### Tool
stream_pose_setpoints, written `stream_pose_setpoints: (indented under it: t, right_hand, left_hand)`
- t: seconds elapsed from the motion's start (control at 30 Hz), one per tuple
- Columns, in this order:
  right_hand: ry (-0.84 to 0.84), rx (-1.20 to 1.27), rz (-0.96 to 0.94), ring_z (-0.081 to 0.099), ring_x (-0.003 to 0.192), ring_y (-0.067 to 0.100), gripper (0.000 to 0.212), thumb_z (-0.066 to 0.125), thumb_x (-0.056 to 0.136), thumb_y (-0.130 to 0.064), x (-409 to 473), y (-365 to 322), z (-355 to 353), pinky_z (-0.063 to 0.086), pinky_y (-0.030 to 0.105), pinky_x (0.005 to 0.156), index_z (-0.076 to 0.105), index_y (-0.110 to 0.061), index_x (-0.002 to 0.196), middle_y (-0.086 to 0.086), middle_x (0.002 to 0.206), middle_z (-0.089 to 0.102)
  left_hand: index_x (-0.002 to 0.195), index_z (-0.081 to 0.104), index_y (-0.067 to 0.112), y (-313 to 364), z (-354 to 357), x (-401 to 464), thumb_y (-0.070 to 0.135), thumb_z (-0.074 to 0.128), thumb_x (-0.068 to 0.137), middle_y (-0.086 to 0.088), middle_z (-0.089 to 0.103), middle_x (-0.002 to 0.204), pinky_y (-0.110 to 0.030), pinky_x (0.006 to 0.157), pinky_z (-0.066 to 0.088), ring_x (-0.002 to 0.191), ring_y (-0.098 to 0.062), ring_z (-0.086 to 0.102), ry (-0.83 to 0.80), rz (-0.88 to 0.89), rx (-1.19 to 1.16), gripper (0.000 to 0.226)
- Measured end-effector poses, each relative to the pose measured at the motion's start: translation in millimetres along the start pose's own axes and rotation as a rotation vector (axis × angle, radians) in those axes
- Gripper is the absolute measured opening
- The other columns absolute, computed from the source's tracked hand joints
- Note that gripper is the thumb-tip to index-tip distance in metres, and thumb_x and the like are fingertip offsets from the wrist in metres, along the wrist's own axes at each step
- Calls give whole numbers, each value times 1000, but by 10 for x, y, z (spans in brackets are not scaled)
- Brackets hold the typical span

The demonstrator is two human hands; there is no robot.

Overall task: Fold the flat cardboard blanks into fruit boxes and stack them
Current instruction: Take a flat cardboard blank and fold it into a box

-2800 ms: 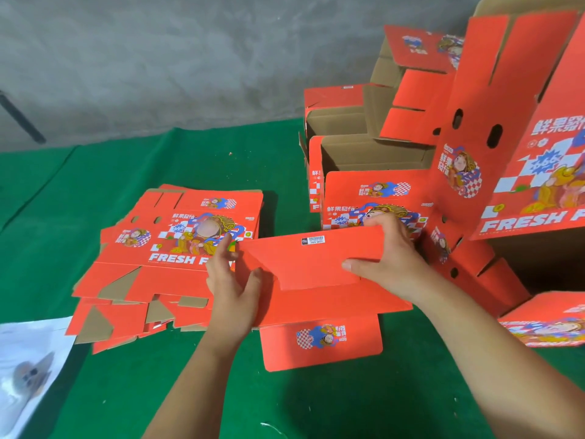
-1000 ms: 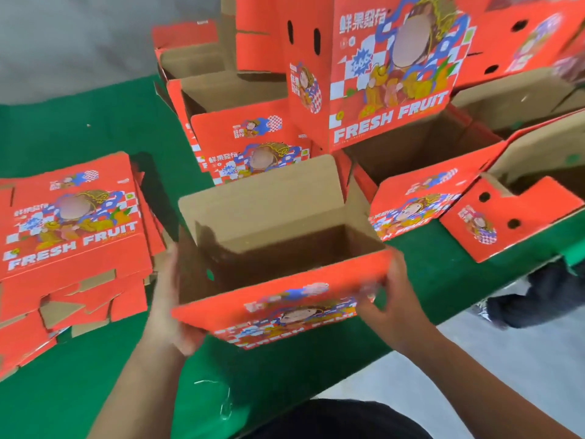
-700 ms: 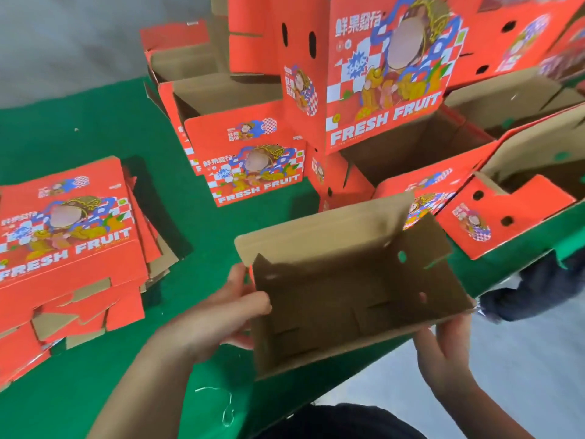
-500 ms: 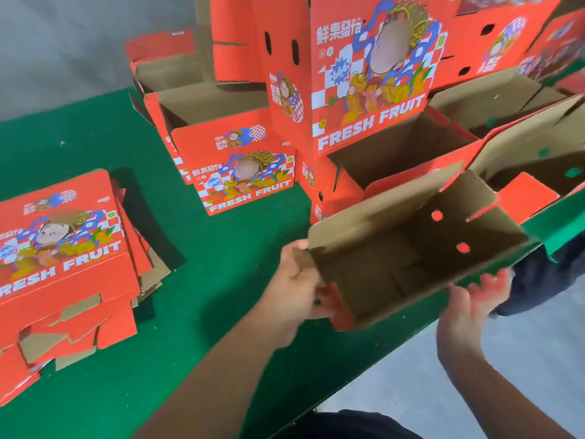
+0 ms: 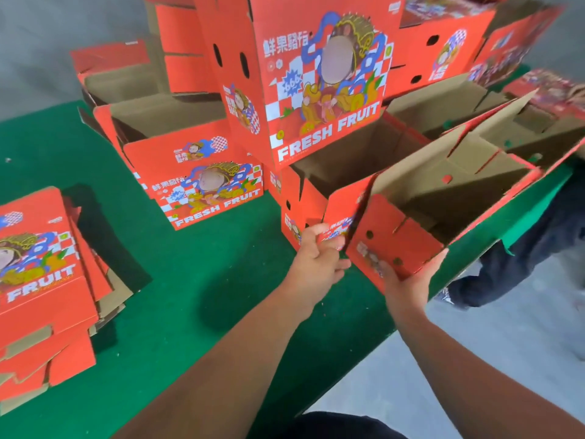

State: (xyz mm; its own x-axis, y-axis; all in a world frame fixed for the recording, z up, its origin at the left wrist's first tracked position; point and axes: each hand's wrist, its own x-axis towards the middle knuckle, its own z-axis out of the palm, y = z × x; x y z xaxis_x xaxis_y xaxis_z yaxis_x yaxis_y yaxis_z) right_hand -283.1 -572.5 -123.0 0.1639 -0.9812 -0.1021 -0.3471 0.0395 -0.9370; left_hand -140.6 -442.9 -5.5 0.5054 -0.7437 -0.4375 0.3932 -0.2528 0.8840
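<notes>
Box overhangs table edge, hands gripping.

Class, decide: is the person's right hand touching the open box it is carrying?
Touching. The head view shows the right hand cupped under the near corner of the open box, with fingers pressed on its red end wall.

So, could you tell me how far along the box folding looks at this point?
Done: several folded boxes stand open and stacked on the green table. In hand: the left hand and right hand hold a newly folded box at the stack, its top flaps open. Left: a pile of flat blanks waits at the left.
</notes>
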Motion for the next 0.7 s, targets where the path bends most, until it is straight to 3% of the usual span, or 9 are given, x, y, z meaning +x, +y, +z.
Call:
stream_pose_setpoints:
  t: [0.07, 0.1, 0.17, 0.23, 0.3, 0.4, 0.53, 0.63, 0.7]
  right_hand:
    - [106, -65, 90, 54, 123, 16, 110, 78, 85, -23, 405, -23, -179, 37, 31, 105, 1, -41, 160, -6, 148, 49]
    - [149, -63, 180, 57, 120, 23, 97, 75, 88, -26, 663, -34, -260, 45, 38, 100, 11, -36, 160, -1, 143, 53]
    - [120, 78, 470, 58, 122, 36, 65, 65, 96, -33, 1084, -174, -371, 57, 53, 85, 34, -23, 152, 8, 145, 50]
    - [42, 177, 691, 56, 119, 32, 54, 64, 98, -39, 1152, -384, -334, 61, 57, 77, 43, -17, 142, 6, 146, 46]
    - [-43, 90, 737, 60, 115, 33, 56, 63, 96, -41, 920, -504, -96, 60, 59, 86, 39, -18, 142, 6, 139, 49]
    - [-242, -26, 586, 62, 100, 29, 61, 59, 97, -33, 300, -510, 482, 58, 55, 93, 29, -24, 149, 5, 122, 53]
    - [-493, 39, 541, 60, 91, 22, 57, 60, 95, -23, -403, -632, 1248, 60, 34, 64, 32, -23, 145, 3, 108, 56]
    - [-544, 107, 683, 65, 95, 22, 73, 58, 99, -22, -703, -773, 1712, 63, 37, 65, 14, -20, 158, -2, 105, 53]
    - [-542, 101, 771, 67, 98, 23, 70, 58, 99, -25, -828, -859, 1954, 64, 37, 67, 18, -20, 156, 3, 110, 55]
  left_hand:
    - [133, 41, 36, -19, -33, 33, 17, 50, 105, 9, 64, 124, -25, 79, 61, 95, -20, 75, 9, -53, 10, 35]
    - [132, 42, 35, -41, -58, 54, 18, 54, 104, 7, 64, 122, -24, 76, 61, 90, -19, 75, 14, -93, 0, 34]
    - [129, 45, 31, -102, -132, 90, 16, 59, 102, 0, 62, 127, -24, 71, 61, 88, -20, 74, 37, -168, -10, 34]
    - [132, 46, 28, -160, -229, 122, 13, 61, 101, -3, 61, 128, -26, 70, 60, 92, -21, 74, 84, -224, 2, 38]
    - [137, 46, 24, -202, -334, 146, 11, 60, 101, -5, 61, 125, -29, 74, 60, 92, -21, 72, 129, -265, -4, 41]
    - [138, 48, 21, -231, -534, 191, 11, 54, 103, -8, 60, 129, -28, 76, 57, 89, -18, 69, 197, -280, -39, 37]
    - [131, 54, 24, -316, -878, 181, 17, 50, 103, 0, 64, 107, -28, 72, 56, 83, -12, 67, 356, -248, -33, 29]
    - [130, 58, 21, -394, -1131, 180, 22, 50, 102, -1, 66, 100, -38, 81, 53, 86, -20, 61, 527, -196, -28, 29]
    - [129, 59, 22, -430, -1276, 172, 23, 51, 101, 0, 66, 103, -41, 90, 53, 92, -20, 63, 587, -190, -69, 29]
